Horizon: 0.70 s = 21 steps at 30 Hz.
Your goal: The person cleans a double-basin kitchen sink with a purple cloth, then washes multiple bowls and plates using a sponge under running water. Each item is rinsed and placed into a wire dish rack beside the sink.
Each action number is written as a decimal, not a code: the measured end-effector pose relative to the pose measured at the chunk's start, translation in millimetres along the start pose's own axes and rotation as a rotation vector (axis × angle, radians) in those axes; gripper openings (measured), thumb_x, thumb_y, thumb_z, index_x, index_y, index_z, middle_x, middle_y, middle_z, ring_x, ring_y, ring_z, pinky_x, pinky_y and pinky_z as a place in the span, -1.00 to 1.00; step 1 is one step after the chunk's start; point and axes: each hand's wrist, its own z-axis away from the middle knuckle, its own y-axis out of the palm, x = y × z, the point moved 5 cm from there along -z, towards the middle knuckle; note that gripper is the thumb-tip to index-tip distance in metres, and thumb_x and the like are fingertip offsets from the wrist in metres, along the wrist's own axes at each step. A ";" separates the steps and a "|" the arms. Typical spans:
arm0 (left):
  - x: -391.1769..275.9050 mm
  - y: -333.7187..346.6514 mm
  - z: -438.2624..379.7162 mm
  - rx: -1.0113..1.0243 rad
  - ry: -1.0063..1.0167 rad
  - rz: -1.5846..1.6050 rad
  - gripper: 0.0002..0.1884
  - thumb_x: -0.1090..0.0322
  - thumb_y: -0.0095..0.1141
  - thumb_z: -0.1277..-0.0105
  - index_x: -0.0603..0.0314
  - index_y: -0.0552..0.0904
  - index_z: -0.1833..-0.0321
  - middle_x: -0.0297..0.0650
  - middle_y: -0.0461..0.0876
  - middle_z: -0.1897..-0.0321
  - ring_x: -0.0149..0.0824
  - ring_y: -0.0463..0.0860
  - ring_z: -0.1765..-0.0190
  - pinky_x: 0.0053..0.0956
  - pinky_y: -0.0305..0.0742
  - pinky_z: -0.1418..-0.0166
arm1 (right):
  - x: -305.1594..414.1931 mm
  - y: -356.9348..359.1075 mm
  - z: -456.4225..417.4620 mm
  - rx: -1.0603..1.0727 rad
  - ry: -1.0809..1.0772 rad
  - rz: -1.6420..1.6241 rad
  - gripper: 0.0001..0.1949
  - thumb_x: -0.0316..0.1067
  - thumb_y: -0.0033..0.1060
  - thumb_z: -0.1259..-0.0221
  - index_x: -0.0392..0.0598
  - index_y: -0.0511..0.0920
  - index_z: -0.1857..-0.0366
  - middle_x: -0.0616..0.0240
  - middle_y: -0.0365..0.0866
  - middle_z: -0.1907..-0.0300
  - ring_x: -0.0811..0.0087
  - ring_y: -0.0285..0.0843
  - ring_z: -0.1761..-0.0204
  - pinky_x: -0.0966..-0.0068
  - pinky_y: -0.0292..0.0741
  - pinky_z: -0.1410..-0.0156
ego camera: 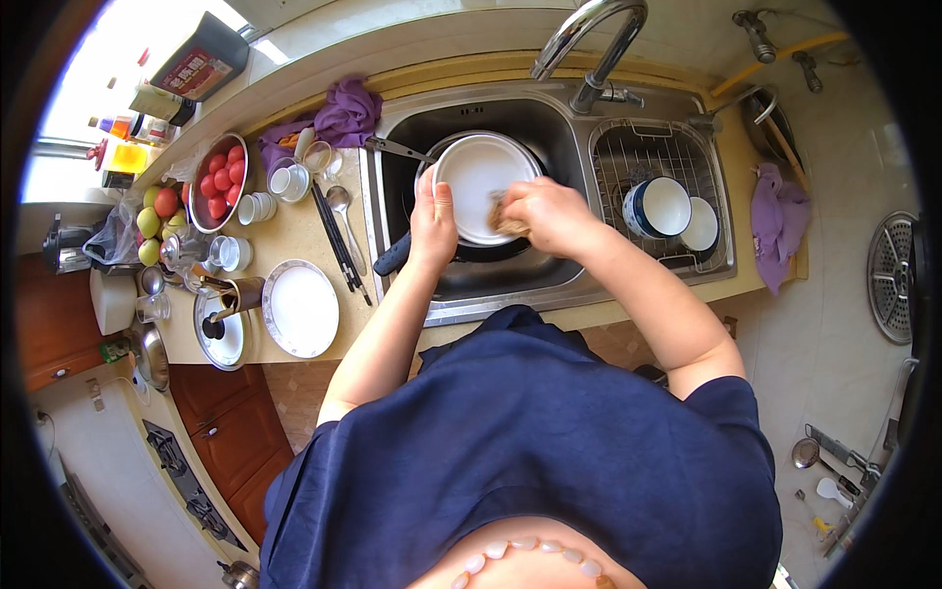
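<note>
Over the larger sink basin (pixel 508 283), my left hand (pixel 434 224) grips the left rim of a white plate (pixel 482 184), thumb along its edge. My right hand (pixel 548 213) presses a brown scrubbing cloth or pad (pixel 504 217) against the plate's lower right. Beneath the plate sits a dark pan, mostly hidden, whose black handle (pixel 392 254) sticks out to the left. A knife or similar flat metal utensil (pixel 401 149) lies across the basin's left rim, its far end reaching toward the plate.
A chrome faucet (pixel 589 55) arches behind the basins. Bowls (pixel 662 207) rest on a wire rack (pixel 625 143) in the smaller right basin. Left on the counter are black chopsticks (pixel 335 235), a spoon (pixel 346 213), a white plate (pixel 300 309) and a steel bowl (pixel 195 202) of tomatoes.
</note>
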 end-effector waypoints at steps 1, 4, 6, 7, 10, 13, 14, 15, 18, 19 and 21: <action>3.7 1.2 1.2 0.012 -0.014 0.024 -0.48 -0.05 -0.26 -0.61 0.25 0.41 -0.33 -0.05 0.51 -0.15 -0.14 0.51 -0.21 -0.34 0.35 -0.32 | -7.3 -4.3 0.8 -0.005 0.084 0.118 -0.70 -0.54 0.22 0.01 0.12 0.73 0.19 0.47 0.63 0.08 0.22 0.55 0.03 0.34 0.60 -0.07; 7.4 10.5 5.0 0.071 -0.070 0.096 -0.48 -0.04 -0.25 -0.61 0.27 0.40 -0.34 -0.05 0.51 -0.18 -0.16 0.50 -0.23 -0.36 0.33 -0.35 | -14.1 -11.2 -14.0 -0.338 0.198 0.149 -0.73 -0.47 0.18 -0.08 0.11 0.71 0.14 0.45 0.59 0.03 0.23 0.55 0.03 0.33 0.61 -0.06; 2.5 17.5 4.8 0.105 -0.099 0.153 -0.47 -0.03 -0.23 -0.60 0.27 0.39 -0.37 -0.07 0.51 -0.21 -0.17 0.48 -0.26 -0.38 0.30 -0.39 | 0.8 -4.9 -21.4 -0.461 0.100 -0.003 -0.74 -0.46 0.18 -0.09 0.09 0.70 0.14 0.42 0.58 0.05 0.20 0.54 0.00 0.31 0.59 -0.06; 0.2 18.6 2.8 0.103 -0.100 0.188 -0.47 -0.03 -0.22 -0.60 0.27 0.38 -0.38 -0.07 0.51 -0.21 -0.17 0.47 -0.28 -0.38 0.28 -0.40 | 6.5 -1.2 -20.7 -0.476 0.050 -0.072 -0.74 -0.46 0.18 -0.09 0.09 0.70 0.13 0.41 0.58 0.05 0.20 0.54 -0.01 0.29 0.59 -0.07; 3.4 2.7 3.7 0.091 -0.017 0.055 -0.49 -0.03 -0.22 -0.60 0.20 0.37 -0.39 -0.06 0.51 -0.23 -0.18 0.49 -0.29 -0.35 0.32 -0.38 | 17.1 11.0 -8.4 -0.076 -0.022 -0.119 -0.73 -0.42 0.21 -0.09 0.12 0.70 0.11 0.33 0.58 0.03 0.13 0.56 -0.03 0.26 0.58 -0.11; 0.5 -5.6 3.0 0.074 0.005 0.032 -0.49 -0.03 -0.21 -0.60 0.17 0.36 -0.41 -0.07 0.53 -0.21 -0.17 0.50 -0.28 -0.36 0.33 -0.36 | 0.7 3.0 0.9 0.018 0.257 0.115 -0.76 -0.40 0.22 -0.08 0.07 0.69 0.15 0.22 0.58 0.04 0.07 0.57 0.01 0.20 0.57 -0.10; -0.2 -4.2 5.4 0.082 -0.025 0.054 -0.49 -0.03 -0.21 -0.60 0.17 0.36 -0.41 -0.06 0.53 -0.22 -0.16 0.50 -0.28 -0.36 0.33 -0.37 | -8.8 -0.8 -3.3 -0.096 0.322 0.115 -0.79 -0.41 0.23 -0.07 0.03 0.67 0.19 0.16 0.57 0.05 0.07 0.57 0.00 0.17 0.58 -0.10; -1.1 -0.5 8.9 0.089 -0.056 0.076 -0.49 -0.02 -0.21 -0.60 0.18 0.35 -0.41 -0.06 0.53 -0.22 -0.16 0.50 -0.28 -0.36 0.33 -0.37 | -10.2 -3.2 -7.6 -0.187 0.354 0.135 -0.80 -0.41 0.23 -0.07 0.00 0.66 0.19 0.19 0.55 0.03 0.08 0.56 -0.02 0.17 0.58 -0.08; -5.6 13.7 10.0 0.134 -0.022 0.071 -0.50 0.01 -0.21 -0.61 0.21 0.35 -0.41 -0.08 0.50 -0.25 -0.20 0.47 -0.31 -0.37 0.30 -0.40 | 2.7 -2.7 -23.4 -0.320 0.286 0.067 -0.76 -0.44 0.23 -0.05 0.03 0.66 0.15 0.28 0.54 0.04 0.12 0.54 -0.02 0.20 0.58 -0.07; -6.5 14.4 9.9 0.112 -0.009 0.065 -0.50 0.01 -0.21 -0.61 0.21 0.36 -0.40 -0.10 0.49 -0.27 -0.21 0.46 -0.32 -0.37 0.29 -0.40 | 9.1 0.9 -22.4 -0.299 0.181 0.007 -0.78 -0.42 0.23 -0.06 0.05 0.67 0.18 0.27 0.55 0.05 0.11 0.55 -0.01 0.22 0.59 -0.07; 4.3 8.1 7.7 0.128 -0.082 0.204 -0.50 0.01 -0.20 -0.60 0.21 0.35 -0.41 -0.11 0.47 -0.28 -0.22 0.45 -0.32 -0.37 0.28 -0.41 | 26.3 9.0 -14.1 -0.254 -0.035 -0.113 -0.82 -0.39 0.24 -0.07 0.07 0.70 0.23 0.24 0.56 0.08 0.10 0.57 0.03 0.25 0.60 -0.06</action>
